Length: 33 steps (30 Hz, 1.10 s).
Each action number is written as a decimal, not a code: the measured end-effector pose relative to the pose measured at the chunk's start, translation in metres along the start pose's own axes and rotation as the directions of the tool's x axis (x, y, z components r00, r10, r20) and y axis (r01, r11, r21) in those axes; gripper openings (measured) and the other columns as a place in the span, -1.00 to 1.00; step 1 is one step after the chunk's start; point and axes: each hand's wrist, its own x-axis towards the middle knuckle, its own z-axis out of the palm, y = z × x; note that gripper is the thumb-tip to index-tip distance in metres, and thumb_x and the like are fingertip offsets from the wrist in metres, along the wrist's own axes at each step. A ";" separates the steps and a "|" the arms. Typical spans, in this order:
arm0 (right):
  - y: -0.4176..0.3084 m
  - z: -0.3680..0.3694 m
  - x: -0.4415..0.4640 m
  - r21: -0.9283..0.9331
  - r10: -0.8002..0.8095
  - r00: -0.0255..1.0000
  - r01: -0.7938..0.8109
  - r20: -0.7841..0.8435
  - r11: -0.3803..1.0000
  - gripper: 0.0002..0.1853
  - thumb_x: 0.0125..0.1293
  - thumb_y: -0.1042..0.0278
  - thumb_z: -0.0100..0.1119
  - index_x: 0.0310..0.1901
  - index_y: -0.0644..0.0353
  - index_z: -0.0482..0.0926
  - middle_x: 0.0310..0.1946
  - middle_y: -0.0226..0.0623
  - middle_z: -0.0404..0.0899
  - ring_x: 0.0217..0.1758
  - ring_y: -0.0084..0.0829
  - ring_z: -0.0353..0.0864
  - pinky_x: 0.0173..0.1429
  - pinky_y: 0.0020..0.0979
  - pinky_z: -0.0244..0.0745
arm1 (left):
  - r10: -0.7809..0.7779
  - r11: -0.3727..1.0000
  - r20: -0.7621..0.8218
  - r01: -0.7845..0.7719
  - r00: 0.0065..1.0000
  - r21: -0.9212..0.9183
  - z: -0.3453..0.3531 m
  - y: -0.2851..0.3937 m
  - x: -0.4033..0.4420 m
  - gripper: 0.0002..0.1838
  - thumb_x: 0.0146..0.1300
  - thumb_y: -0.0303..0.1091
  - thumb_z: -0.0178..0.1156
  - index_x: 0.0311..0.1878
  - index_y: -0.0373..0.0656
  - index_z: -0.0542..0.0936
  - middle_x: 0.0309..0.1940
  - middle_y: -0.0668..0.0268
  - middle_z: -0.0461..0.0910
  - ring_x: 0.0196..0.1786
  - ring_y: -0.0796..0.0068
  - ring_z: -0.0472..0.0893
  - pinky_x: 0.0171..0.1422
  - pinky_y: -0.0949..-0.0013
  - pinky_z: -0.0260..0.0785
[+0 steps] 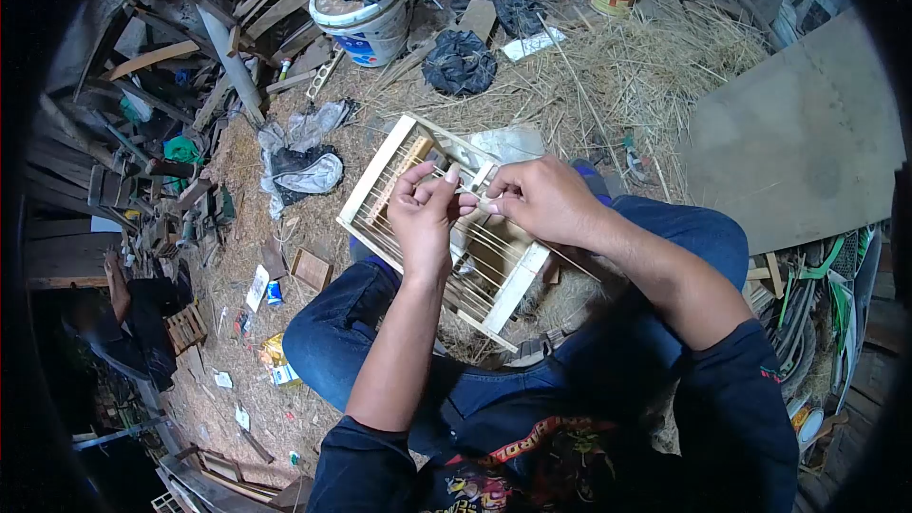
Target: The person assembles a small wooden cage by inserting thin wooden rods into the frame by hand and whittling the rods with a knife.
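A small wooden cage (518, 291) with pale frame strips and thin bars rests tilted between my bent legs. Over its middle, my left hand (425, 218) has thumb and fingertips pinched together, palm turned up. Close beside it, my right hand (541, 199) is also closed in a pinch, its fingertips near a pale crosspiece of the cage. Something thin and light-coloured seems to lie between the fingertips, too small to name. The hands hide part of the bars beneath them.
A white bucket (375, 38) and a crumpled black plastic bag (459, 63) stand ahead among straw. Scrap wood is piled at the left, where another person (133, 328) sits. A large flat board (798, 133) lies at the right.
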 end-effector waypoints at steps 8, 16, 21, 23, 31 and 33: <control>0.020 -0.002 -0.001 -0.042 0.121 0.992 -0.119 0.047 0.992 -0.86 0.33 0.29 0.42 -0.18 0.13 0.85 -0.34 -0.12 0.81 -0.26 -0.09 0.83 -0.08 -0.10 0.68 | 0.031 0.976 0.026 -0.036 0.999 0.217 -0.007 -0.001 0.013 -0.51 0.47 -0.37 0.41 0.33 -0.35 0.47 -0.16 0.16 0.76 -0.25 0.43 0.79 -0.22 0.45 0.65; 0.038 -0.008 -0.003 -0.165 0.195 0.966 -0.167 0.169 0.972 -0.89 0.31 0.39 0.38 -0.22 0.14 0.85 -0.29 -0.03 0.81 -0.14 -0.02 0.85 0.05 -0.06 0.71 | 0.544 0.250 0.252 -0.442 0.800 0.861 -0.079 0.012 0.050 -0.62 0.49 -0.17 0.38 0.18 -0.25 0.75 0.08 0.02 0.77 0.20 0.10 0.70 0.40 0.09 0.44; 0.042 -0.009 -0.004 -0.154 0.207 0.957 -0.178 0.204 0.972 -0.89 0.30 0.42 0.36 -0.23 0.14 0.85 -0.30 -0.02 0.81 -0.14 -0.04 0.85 0.07 -0.07 0.72 | 0.496 0.140 0.335 -0.455 0.801 0.879 -0.099 0.008 0.085 -0.61 0.54 -0.19 0.31 0.24 -0.25 0.73 0.15 -0.03 0.75 0.23 0.02 0.71 0.39 0.06 0.47; 0.045 -0.007 -0.003 -0.122 0.208 0.954 -0.185 0.217 0.975 -0.91 0.29 0.40 0.38 -0.26 0.17 0.83 -0.28 0.00 0.81 -0.11 0.02 0.84 0.08 -0.02 0.71 | 0.339 0.365 0.204 -0.329 0.918 0.871 -0.100 0.005 0.087 -0.59 0.57 -0.20 0.28 0.31 -0.25 0.69 0.19 -0.06 0.74 0.27 0.04 0.73 0.37 0.12 0.53; 0.046 -0.006 -0.002 -0.098 0.202 0.957 -0.185 0.208 0.978 -0.90 0.29 0.40 0.35 -0.28 0.17 0.83 -0.26 -0.03 0.81 -0.10 -0.01 0.84 0.09 -0.02 0.71 | 0.375 0.302 0.238 -0.361 0.896 0.882 -0.109 0.000 0.089 -0.60 0.58 -0.21 0.26 0.33 -0.23 0.69 0.20 -0.07 0.74 0.27 0.05 0.74 0.36 0.14 0.55; 0.047 -0.006 -0.002 -0.100 0.196 0.959 -0.178 0.204 0.979 -0.90 0.28 0.40 0.36 -0.29 0.17 0.83 -0.27 -0.03 0.81 -0.10 -0.01 0.84 0.09 -0.02 0.70 | 0.389 0.274 0.257 -0.377 0.885 0.885 -0.108 0.000 0.090 -0.61 0.58 -0.23 0.24 0.33 -0.22 0.69 0.19 -0.06 0.74 0.28 0.04 0.74 0.36 0.14 0.54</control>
